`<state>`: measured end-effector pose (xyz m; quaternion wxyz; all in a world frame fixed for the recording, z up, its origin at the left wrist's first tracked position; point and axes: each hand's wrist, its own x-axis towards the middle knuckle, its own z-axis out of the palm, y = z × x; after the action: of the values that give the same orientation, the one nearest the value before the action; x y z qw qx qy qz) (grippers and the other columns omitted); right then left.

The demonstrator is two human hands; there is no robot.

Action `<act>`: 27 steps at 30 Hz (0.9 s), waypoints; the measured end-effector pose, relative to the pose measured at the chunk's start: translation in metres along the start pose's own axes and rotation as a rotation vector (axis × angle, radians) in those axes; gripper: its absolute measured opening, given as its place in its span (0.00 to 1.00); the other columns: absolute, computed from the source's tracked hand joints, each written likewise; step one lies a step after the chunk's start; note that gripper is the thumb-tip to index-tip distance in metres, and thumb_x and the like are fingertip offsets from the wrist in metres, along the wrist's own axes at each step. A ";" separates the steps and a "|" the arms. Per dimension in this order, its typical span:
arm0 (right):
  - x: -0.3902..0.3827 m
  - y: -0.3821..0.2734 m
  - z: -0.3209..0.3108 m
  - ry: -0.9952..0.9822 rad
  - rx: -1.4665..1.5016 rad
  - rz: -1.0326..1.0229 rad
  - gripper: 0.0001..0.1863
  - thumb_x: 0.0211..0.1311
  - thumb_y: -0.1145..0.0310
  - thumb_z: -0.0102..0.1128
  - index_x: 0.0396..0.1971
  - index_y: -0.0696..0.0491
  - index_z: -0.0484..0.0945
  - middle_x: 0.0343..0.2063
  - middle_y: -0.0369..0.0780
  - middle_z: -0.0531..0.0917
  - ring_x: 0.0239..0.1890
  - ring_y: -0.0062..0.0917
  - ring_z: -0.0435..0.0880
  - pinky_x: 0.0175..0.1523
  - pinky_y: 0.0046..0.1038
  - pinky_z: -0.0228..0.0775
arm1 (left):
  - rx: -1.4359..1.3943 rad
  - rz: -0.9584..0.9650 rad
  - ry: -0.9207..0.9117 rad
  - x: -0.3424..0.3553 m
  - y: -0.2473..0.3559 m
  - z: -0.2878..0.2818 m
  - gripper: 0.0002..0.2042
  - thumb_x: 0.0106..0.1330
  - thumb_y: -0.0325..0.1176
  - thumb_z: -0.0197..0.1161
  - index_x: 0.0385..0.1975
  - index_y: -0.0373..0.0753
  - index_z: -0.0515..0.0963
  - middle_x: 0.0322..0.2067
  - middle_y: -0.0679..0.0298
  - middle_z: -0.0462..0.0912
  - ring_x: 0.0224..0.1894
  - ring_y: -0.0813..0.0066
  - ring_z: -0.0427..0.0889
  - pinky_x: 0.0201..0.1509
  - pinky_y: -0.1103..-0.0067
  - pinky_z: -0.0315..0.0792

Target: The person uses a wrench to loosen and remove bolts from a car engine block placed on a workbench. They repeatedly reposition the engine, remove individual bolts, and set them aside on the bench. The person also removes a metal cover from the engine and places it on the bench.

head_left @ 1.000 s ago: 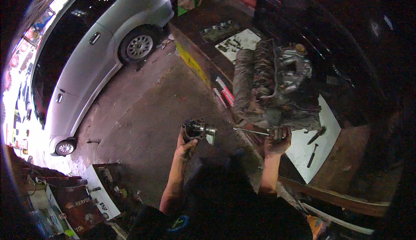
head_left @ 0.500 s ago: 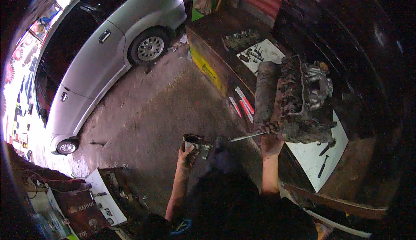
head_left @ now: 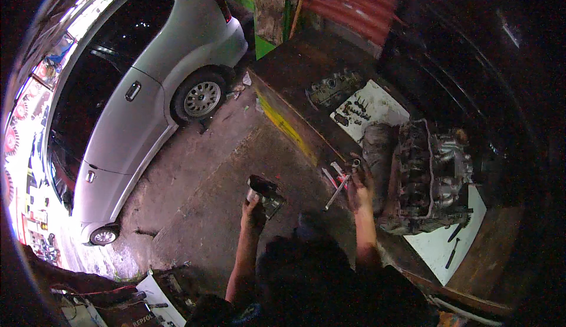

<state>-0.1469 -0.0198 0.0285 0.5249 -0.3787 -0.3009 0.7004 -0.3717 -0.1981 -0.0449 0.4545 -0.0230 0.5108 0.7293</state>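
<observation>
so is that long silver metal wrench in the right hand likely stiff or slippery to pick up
The long silver metal wrench likely won't flex: its shaft looks straight. It may be slippery, since the right hand looks grimy. Being slim, it should lift easily.

the left hand grips a metal part; the right hand holds a wrench (a grimy engine sits nearby).

**Two hands, one wrench**

From my remote seat I count one metal housing mid-frame; upper left, one car, two wheels visible; at right, one large engine part, two white sheets.
</observation>
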 end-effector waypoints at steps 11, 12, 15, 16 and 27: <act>0.083 0.105 0.045 0.105 -0.391 0.081 0.27 0.55 0.58 0.57 0.53 0.51 0.63 0.45 0.40 0.72 0.39 0.28 0.71 0.43 0.28 0.63 | 0.171 -0.130 -0.292 0.165 0.071 0.040 0.21 0.59 0.41 0.57 0.47 0.36 0.67 0.40 0.60 0.74 0.39 0.67 0.76 0.42 0.73 0.71; 0.093 0.112 0.054 0.141 -0.430 0.032 0.24 0.56 0.61 0.57 0.51 0.48 0.64 0.40 0.37 0.74 0.33 0.23 0.72 0.34 0.25 0.64 | 0.473 0.032 -0.363 0.186 0.082 0.045 0.19 0.59 0.40 0.57 0.47 0.36 0.68 0.40 0.61 0.74 0.40 0.68 0.75 0.42 0.74 0.71; 0.107 0.119 0.086 0.168 -0.267 0.073 0.19 0.56 0.62 0.57 0.48 0.47 0.67 0.32 0.33 0.77 0.26 0.18 0.72 0.26 0.21 0.64 | 0.431 -0.033 -0.323 0.214 0.124 0.081 0.18 0.59 0.38 0.57 0.47 0.37 0.69 0.40 0.62 0.75 0.41 0.70 0.74 0.43 0.77 0.69; 0.114 0.131 0.086 0.223 -0.274 0.008 0.18 0.56 0.61 0.57 0.46 0.47 0.68 0.31 0.33 0.76 0.25 0.18 0.71 0.26 0.21 0.64 | 0.265 -0.161 -0.267 0.211 0.145 0.105 0.19 0.59 0.37 0.57 0.48 0.37 0.68 0.40 0.63 0.75 0.41 0.70 0.74 0.44 0.77 0.69; 0.192 0.128 0.157 0.487 -0.237 0.001 0.15 0.56 0.59 0.56 0.37 0.55 0.72 0.26 0.34 0.75 0.27 0.17 0.70 0.28 0.21 0.61 | 0.482 0.269 -0.678 0.364 0.158 0.163 0.23 0.54 0.30 0.62 0.49 0.37 0.64 0.42 0.63 0.73 0.43 0.73 0.73 0.44 0.76 0.70</act>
<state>-0.3755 0.1268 -0.0337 0.5332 -0.5950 -0.2457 0.5489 -0.6233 0.1488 -0.0334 0.4899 0.3913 0.4867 0.6083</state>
